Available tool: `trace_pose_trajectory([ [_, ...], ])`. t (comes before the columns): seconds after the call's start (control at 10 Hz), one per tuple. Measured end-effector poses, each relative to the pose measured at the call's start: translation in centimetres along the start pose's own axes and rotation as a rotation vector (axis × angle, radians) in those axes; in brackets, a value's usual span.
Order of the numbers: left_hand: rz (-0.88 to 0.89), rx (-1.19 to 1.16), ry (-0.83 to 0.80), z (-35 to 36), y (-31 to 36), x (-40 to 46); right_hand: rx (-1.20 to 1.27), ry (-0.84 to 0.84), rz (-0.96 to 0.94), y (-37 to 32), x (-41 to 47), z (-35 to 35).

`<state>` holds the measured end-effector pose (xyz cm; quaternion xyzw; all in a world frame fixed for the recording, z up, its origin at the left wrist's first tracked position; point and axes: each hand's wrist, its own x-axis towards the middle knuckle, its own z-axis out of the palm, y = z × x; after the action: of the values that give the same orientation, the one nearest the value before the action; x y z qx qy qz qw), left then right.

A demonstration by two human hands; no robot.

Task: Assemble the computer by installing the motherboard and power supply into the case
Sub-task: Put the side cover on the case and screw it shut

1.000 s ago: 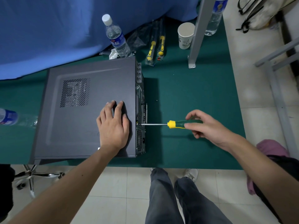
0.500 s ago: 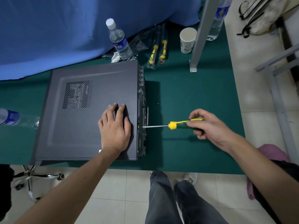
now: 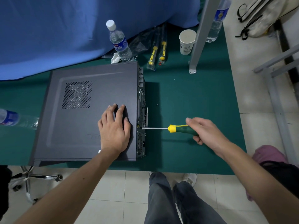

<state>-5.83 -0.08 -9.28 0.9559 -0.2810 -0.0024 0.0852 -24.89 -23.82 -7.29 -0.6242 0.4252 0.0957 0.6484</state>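
Note:
A dark grey computer case (image 3: 72, 126) lies on its side on the green table (image 3: 194, 97), its side panel closed and facing up. Its rear panel (image 3: 141, 120) faces right. My left hand (image 3: 114, 131) rests flat on the side panel near the rear edge. My right hand (image 3: 205, 132) grips the green and yellow handle of a screwdriver (image 3: 178, 128). The shaft lies level and its tip meets a screw at the rear panel's upper edge. The motherboard and power supply are hidden inside the case.
A water bottle (image 3: 119, 42) stands behind the case, another bottle (image 3: 9, 118) lies at the left. Two bagged screwdrivers (image 3: 157, 50), a paper cup (image 3: 186, 42) and a grey metal post (image 3: 199, 36) sit at the back. A small loose screw (image 3: 157, 104) lies right of the case.
My right hand has turned on the screwdriver handle, with the fingers now wrapped over its top. The tip stays at the same screw, and my left hand has not moved.

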Motion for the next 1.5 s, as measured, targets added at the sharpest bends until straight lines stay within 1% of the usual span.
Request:
trace_pose_trajectory([
  [0.1,0.002,0.003,0.002,0.1,0.0,0.0,0.26,-0.063,-0.061,0.0,-0.2,-0.6],
  [0.2,0.001,0.001,0.002,0.1,-0.1,0.1,0.112,-0.003,-0.069,-0.1,-0.1,-0.7],
  [0.3,0.001,-0.005,0.0,0.1,-0.1,0.0,-0.083,0.013,-0.03,-0.2,0.0,-0.3],
  [0.4,0.002,-0.009,0.006,0.1,-0.1,0.0,0.119,-0.054,-0.05,0.1,0.2,-0.5],
  [0.5,0.001,-0.009,0.002,0.0,0.1,0.0,0.225,-0.052,-0.125,0.1,0.0,-0.8],
  [0.6,0.001,-0.009,0.002,-0.1,0.0,0.1,-0.013,0.057,-0.12,0.1,0.0,-0.2],
  [0.7,0.0,-0.01,0.001,-0.1,0.0,0.0,-0.137,0.064,-0.074,0.5,0.0,0.0],
  [0.8,0.0,-0.013,0.0,-0.1,0.1,0.0,0.189,-0.046,-0.102,1.0,0.2,-0.5],
  [0.9,0.001,-0.011,-0.003,-0.1,0.2,0.0,0.207,-0.009,-0.094,0.7,0.0,-0.6],
  [1.0,-0.002,-0.013,-0.003,-0.2,0.1,0.0,0.011,0.046,-0.052,0.4,0.1,-0.1],
  [1.2,-0.005,-0.022,-0.007,-0.3,0.2,0.0,0.301,-0.053,-0.146,0.3,0.1,-0.4],
  [1.3,-0.004,-0.018,-0.008,-0.4,0.3,0.0,0.222,0.008,-0.21,0.5,0.1,-0.4],
  [1.4,-0.006,-0.017,-0.012,-0.4,0.3,0.0,-0.046,0.119,-0.131,0.3,-0.2,0.4],
  [1.5,-0.009,-0.016,-0.01,-0.4,0.3,0.0,-0.098,0.068,-0.113,0.6,-0.2,0.4],
])
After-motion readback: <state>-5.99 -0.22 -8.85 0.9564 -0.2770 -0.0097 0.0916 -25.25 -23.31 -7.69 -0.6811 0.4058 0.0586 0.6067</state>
